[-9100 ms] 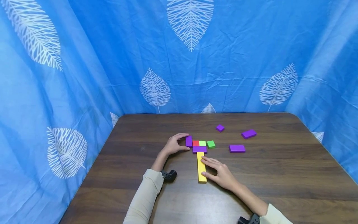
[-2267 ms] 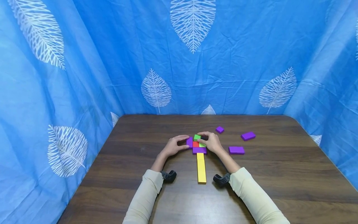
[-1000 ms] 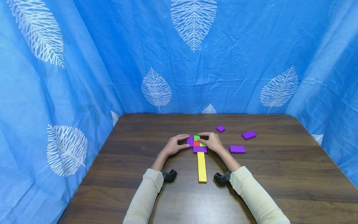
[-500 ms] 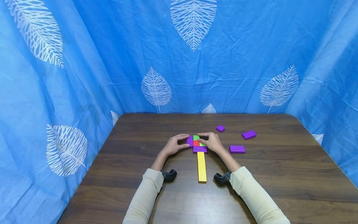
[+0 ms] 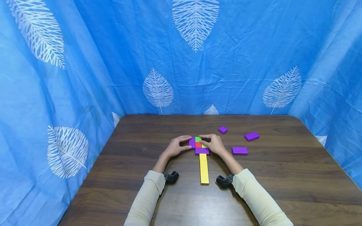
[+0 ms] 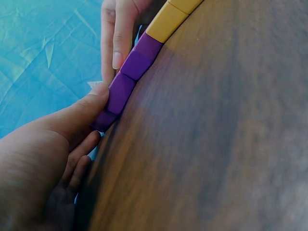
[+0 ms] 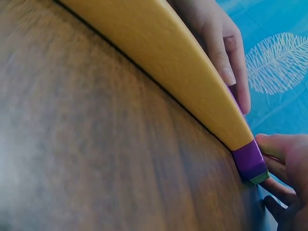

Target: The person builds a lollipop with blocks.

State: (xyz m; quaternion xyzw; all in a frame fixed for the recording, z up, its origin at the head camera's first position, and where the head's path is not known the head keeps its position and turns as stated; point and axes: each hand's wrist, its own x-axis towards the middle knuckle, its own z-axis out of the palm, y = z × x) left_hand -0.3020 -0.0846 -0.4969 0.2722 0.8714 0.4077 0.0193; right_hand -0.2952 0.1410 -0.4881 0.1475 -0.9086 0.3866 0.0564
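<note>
In the head view, several flat coloured blocks lie joined in one figure. My left hand (image 5: pixel 173 147) holds the upright purple block (image 5: pixel 191 142) at its left side, thumb at the near end and fingers at the far end. Beside that block, my right hand (image 5: pixel 215 144) pinches a green block (image 5: pixel 198 139), which sits behind the red block (image 5: pixel 198 144). A light green block (image 5: pixel 204 146) is partly hidden by the right thumb. Across the front lies another purple block (image 5: pixel 202 151), and yellow blocks (image 5: pixel 204 171) run from it toward me. Both hands show in the left wrist view.
Loose purple pieces lie to the right: a small square block (image 5: pixel 222 130), a tilted oblong block (image 5: pixel 251 136) and a straight oblong block (image 5: pixel 239 151). The wooden table (image 5: pixel 282 175) ends at a blue leaf-patterned curtain (image 5: pixel 240 56).
My right hand has left the yellow block and brought the green block from the figure's right to behind the red one, then nudged it left against the purple block. The left hand stays put.
</note>
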